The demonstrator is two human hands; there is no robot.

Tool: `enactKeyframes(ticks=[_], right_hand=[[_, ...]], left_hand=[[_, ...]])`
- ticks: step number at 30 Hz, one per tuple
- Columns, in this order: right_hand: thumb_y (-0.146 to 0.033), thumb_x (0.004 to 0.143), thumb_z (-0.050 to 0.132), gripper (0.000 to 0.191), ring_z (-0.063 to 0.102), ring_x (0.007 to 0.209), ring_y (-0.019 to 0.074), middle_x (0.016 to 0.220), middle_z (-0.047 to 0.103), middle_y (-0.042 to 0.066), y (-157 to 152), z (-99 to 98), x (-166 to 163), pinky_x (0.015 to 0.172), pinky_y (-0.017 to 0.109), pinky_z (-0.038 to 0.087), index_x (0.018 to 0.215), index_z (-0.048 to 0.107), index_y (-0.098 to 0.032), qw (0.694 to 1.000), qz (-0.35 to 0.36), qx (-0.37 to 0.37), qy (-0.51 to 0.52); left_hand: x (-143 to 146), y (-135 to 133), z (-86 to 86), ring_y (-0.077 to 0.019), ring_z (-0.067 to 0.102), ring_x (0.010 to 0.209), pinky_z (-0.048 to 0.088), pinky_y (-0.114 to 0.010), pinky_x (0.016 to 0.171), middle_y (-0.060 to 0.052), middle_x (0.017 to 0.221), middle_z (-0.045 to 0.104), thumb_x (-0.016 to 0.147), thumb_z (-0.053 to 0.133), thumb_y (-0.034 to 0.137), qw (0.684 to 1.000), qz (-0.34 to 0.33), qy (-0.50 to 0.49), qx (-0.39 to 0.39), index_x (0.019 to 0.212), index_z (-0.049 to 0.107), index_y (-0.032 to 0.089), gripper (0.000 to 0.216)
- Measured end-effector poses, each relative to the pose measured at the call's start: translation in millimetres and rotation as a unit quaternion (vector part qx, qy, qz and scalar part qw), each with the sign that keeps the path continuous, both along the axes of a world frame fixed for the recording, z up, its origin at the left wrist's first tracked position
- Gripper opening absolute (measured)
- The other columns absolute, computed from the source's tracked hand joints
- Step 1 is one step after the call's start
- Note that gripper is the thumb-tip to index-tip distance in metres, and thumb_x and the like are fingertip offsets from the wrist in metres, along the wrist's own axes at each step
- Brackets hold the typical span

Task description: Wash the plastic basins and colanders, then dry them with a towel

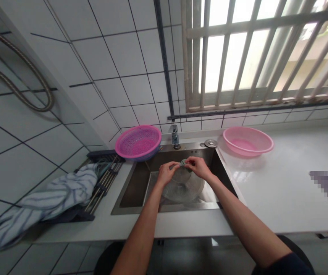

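Note:
Both of my hands are over the steel sink [129,191]. My left hand [166,172] and my right hand [198,167] pinch a small greenish cloth or sponge [183,163] between their fingertips. Just below them in the basin lies a clear glass bowl or lid [183,187], round and see-through. Whether the cloth touches it I cannot tell.
A purple-pink colander [138,142] stands at the sink's back left, by the short faucet [175,135]. A pink basin [248,140] rests on the white counter [281,191] to the right. A striped towel [46,202] lies over a roll-up drying rack [103,179] on the left. A barred window is above.

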State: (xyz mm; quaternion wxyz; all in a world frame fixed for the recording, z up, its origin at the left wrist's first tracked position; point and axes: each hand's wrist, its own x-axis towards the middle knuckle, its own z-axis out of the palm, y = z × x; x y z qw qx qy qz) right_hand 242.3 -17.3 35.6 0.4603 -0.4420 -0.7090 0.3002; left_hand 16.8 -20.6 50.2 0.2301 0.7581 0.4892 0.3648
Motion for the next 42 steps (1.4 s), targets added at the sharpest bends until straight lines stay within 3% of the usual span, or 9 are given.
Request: enactKeyframes(ticks=[3, 9, 15, 24, 31, 36, 42], right_hand=[[-0.035, 0.086, 0.075, 0.017, 0.066, 0.076, 0.0175, 0.085, 0.076, 0.002, -2, 3.4, -5, 0.07, 0.026, 0.046, 0.095, 0.079, -0.021, 1.0, 0.017, 0.02, -0.007], [-0.036, 0.085, 0.075, 0.019, 0.065, 0.072, 0.0176, 0.079, 0.074, 0.002, 1, 7.1, 9, 0.068, 0.026, 0.045, 0.095, 0.078, -0.02, 0.999, -0.039, -0.011, 0.0], [-0.036, 0.085, 0.075, 0.021, 0.069, 0.08, 0.0192, 0.091, 0.078, 0.004, -5, 7.8, -2, 0.074, 0.028, 0.049, 0.099, 0.08, -0.021, 0.999, 0.024, 0.016, -0.019], [-0.046, 0.084, 0.074, 0.033, 0.071, 0.081, 0.0226, 0.09, 0.08, 0.008, 8, 8.9, 34, 0.074, 0.031, 0.052, 0.1, 0.08, -0.018, 0.994, -0.084, -0.023, 0.061], [-0.037, 0.088, 0.072, 0.024, 0.07, 0.08, 0.02, 0.092, 0.079, 0.006, 3, 8.0, 20, 0.076, 0.03, 0.051, 0.102, 0.079, -0.019, 1.0, -0.021, 0.002, -0.007], [-0.028, 0.089, 0.072, 0.018, 0.071, 0.086, 0.0207, 0.097, 0.079, 0.006, -3, 8.5, 3, 0.08, 0.03, 0.051, 0.103, 0.078, -0.019, 0.999, 0.002, 0.027, -0.023], [-0.024, 0.091, 0.074, 0.013, 0.07, 0.092, 0.0217, 0.103, 0.077, 0.007, -9, 14.6, -10, 0.085, 0.031, 0.05, 0.103, 0.079, -0.021, 0.993, -0.013, 0.083, -0.088]], left_hand=[[3, -1, -0.9, -0.0286, 0.076, 0.108, 0.055, -0.038, 0.099, -0.006, 0.11, 0.082, 0.092, 0.07, 0.036, 1.0, -0.008, 0.007, 0.002, 0.103, 0.083, 0.025, 0.02], [-10, 3, 0.4, -0.026, 0.076, 0.106, 0.054, -0.037, 0.1, -0.007, 0.11, 0.082, 0.094, 0.067, 0.039, 0.996, 0.01, -0.09, 0.017, 0.103, 0.081, 0.023, 0.023], [0, 3, -5.5, -0.0269, 0.077, 0.101, 0.056, -0.038, 0.097, -0.007, 0.105, 0.083, 0.089, 0.072, 0.04, 0.997, -0.034, -0.064, -0.003, 0.099, 0.082, 0.023, 0.022], [-29, 24, -5.2, -0.0267, 0.074, 0.106, 0.054, -0.042, 0.104, -0.011, 0.108, 0.08, 0.088, 0.069, 0.054, 0.977, 0.073, -0.2, 0.007, 0.098, 0.075, 0.018, 0.038], [-15, 11, -2.6, -0.027, 0.069, 0.121, 0.053, -0.041, 0.105, -0.01, 0.129, 0.075, 0.087, 0.073, 0.04, 0.994, 0.02, -0.111, -0.009, 0.118, 0.073, 0.022, 0.035], [-2, 3, 0.0, -0.0252, 0.074, 0.107, 0.054, -0.039, 0.101, -0.008, 0.108, 0.08, 0.094, 0.066, 0.041, 0.996, -0.022, -0.082, 0.012, 0.098, 0.076, 0.022, 0.022], [5, 3, -2.8, -0.0241, 0.074, 0.104, 0.055, -0.037, 0.098, -0.009, 0.106, 0.079, 0.091, 0.069, 0.039, 0.994, -0.04, -0.101, 0.014, 0.094, 0.075, 0.021, 0.02]])
